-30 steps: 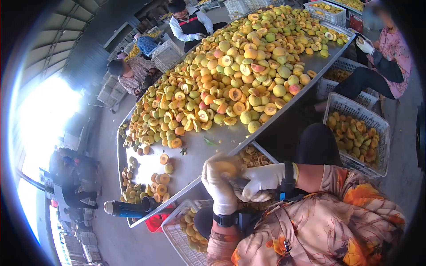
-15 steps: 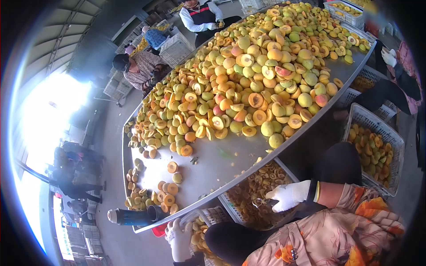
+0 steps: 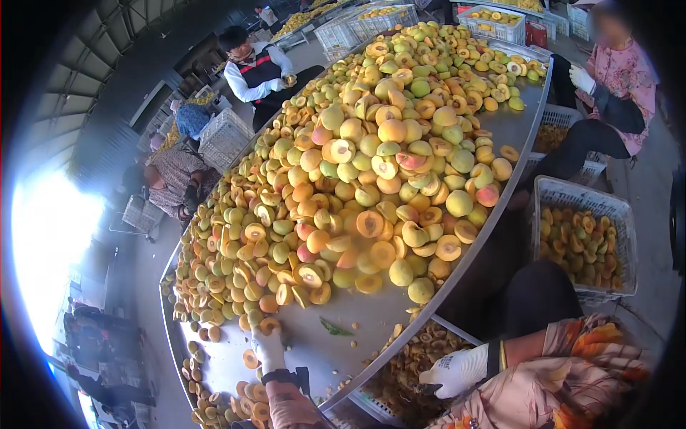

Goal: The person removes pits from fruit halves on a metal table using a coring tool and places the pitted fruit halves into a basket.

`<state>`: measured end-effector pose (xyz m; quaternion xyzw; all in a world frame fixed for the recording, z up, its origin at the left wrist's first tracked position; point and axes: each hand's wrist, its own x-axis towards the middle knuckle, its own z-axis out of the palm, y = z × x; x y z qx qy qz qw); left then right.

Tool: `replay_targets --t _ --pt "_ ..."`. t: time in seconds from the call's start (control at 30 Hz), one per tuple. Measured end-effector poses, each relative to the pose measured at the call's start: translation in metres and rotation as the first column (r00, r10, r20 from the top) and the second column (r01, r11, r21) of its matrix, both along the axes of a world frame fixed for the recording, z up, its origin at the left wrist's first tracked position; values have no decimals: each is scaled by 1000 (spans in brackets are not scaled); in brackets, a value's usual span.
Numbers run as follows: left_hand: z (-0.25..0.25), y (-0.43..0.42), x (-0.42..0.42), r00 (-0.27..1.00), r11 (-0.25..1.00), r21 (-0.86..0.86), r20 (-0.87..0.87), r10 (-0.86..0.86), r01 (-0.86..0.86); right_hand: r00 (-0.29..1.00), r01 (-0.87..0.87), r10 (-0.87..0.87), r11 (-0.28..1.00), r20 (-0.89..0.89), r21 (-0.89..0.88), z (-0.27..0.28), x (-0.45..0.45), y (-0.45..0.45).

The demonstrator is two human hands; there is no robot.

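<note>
My left hand, in a white glove, is over the metal table at the near edge of a big heap of halved fruit. Its fingers are closed around one halved fruit. Lower right, my right hand, also gloved in white, is closed on a small dark tool, mostly hidden by the fingers. That hand is above a crate of brown pits and scraps beside the table edge. A green leaf lies on the metal between the hands.
A crate of fruit pieces stands right of my knee. One person sits across the table, another at the left, and a third at the right. The table's raised metal rim runs between my hands.
My left hand has moved from beside the lower crate up onto the table and taken hold of a halved fruit. My right hand stays over the scrap crate. The view has shifted.
</note>
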<state>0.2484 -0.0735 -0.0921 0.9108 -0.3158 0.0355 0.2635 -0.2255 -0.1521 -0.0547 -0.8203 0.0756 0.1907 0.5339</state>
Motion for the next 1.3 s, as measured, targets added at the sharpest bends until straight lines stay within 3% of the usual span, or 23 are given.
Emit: replay_targets --t 0.1,0.17,0.23,0.27,0.3,0.33,0.43,0.5,0.57,0.6,0.7,0.73,0.83,1.03,1.23,1.3 --pt "4 6 -13 988 996 -73 -153 31 -43 1000 -5 5 1000 13 -6 -6 3 4" --pt "27 7 -48 932 976 -194 -363 21 -98 1000 -3 3 1000 8 -14 2 2 4" --pt "2 25 -45 880 924 -365 -470 -76 -115 998 47 -44 997 54 -55 4 -2 5" --pt "38 25 -87 745 867 -461 -642 -179 -188 996 92 -90 993 28 -69 16 -3 4" --pt "51 31 -108 712 863 -456 -679 -181 -215 992 129 -129 989 2 -77 29 -4 3" --pt "62 39 -128 600 825 -516 -743 -296 -232 979 191 -183 977 89 -90 27 -5 6" --pt "75 68 -183 307 700 -654 -755 -579 -287 904 349 -323 936 279 -48 29 -4 24" --pt "91 77 -240 261 569 -674 -723 -640 -471 820 396 -358 918 446 9 26 -1 42" --pt "109 85 -283 148 512 -657 -682 -716 -554 798 391 -330 920 505 -17 41 1 57" --pt "109 90 -298 278 499 -761 -628 -727 -415 763 397 -333 918 554 5 51 1 64" --pt "141 102 -351 325 446 -783 -598 -733 -434 708 409 -316 913 631 -1 66 -3 80" --pt "139 106 -358 453 464 -825 -565 -689 -323 699 415 -310 910 644 -13 68 -6 86" --pt "144 117 -376 587 490 -845 -512 -628 -213 636 407 -330 911 698 60 81 -18 99" --pt "143 130 -402 739 468 -874 -402 -541 -133 632 413 -323 910 704 47 90 -37 118" --pt "160 135 -412 867 511 -859 -223 -445 41 633 275 -262 956 728 105 88 -36 125" --pt "165 137 -410 845 549 -835 -261 -467 45 462 221 -238 964 854 150 83 -26 125"
